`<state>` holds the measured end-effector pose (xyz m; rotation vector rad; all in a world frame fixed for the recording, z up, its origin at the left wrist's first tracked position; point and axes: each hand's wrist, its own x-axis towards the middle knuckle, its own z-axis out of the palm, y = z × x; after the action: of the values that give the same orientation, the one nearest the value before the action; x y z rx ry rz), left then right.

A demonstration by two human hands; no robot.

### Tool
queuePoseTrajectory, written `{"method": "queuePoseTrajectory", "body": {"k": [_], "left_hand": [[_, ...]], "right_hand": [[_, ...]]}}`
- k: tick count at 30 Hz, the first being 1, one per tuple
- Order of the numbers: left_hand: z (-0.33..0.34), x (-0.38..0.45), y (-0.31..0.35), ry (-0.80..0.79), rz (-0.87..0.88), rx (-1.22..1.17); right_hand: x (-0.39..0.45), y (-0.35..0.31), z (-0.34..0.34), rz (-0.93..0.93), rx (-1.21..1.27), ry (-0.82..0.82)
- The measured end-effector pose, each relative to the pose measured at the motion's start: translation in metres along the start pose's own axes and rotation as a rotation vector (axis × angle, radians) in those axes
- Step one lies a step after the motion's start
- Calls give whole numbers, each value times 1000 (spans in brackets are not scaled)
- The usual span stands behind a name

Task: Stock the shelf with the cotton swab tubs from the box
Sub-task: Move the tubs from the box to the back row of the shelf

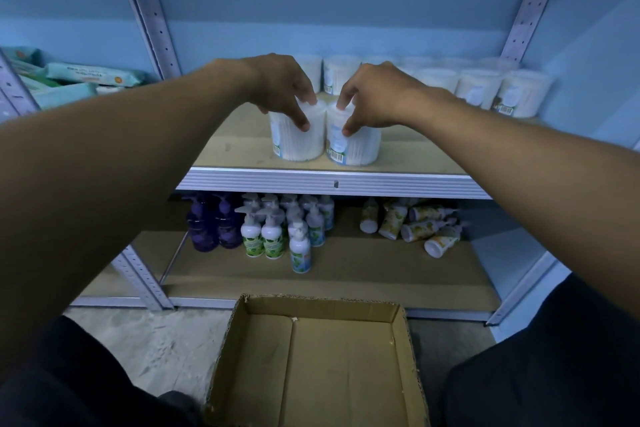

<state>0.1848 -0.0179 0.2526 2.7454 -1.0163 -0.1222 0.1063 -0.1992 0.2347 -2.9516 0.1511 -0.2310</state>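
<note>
Two round tubs of cotton swabs stand side by side near the front edge of the wooden shelf [242, 152]. My left hand [277, 87] grips the left tub [298, 142] from above, thumb on its front and fingers over its lid. My right hand [374, 97] holds the right tub [356, 149] the same way. Both tubs touch each other and rest on the board. Several more tubs [481, 88] stand in rows at the back right of the shelf. The cardboard box [311, 367] lies open on the floor below, with nothing visible inside.
Metal uprights [149, 10] frame the shelf on both sides. The lower shelf carries pump bottles [263, 232] and several toppled bottles [415, 225]. Wipe packs [86, 74] lie on the neighbouring shelf at left. My knees flank the box.
</note>
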Motion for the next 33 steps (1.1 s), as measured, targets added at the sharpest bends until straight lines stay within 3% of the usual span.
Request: {"method": "queuePoseTrajectory", "body": {"k": [33], "left_hand": [[-4,130,-42,21,-50,4]], "right_hand": [[123,26,17,26,20,11]]}}
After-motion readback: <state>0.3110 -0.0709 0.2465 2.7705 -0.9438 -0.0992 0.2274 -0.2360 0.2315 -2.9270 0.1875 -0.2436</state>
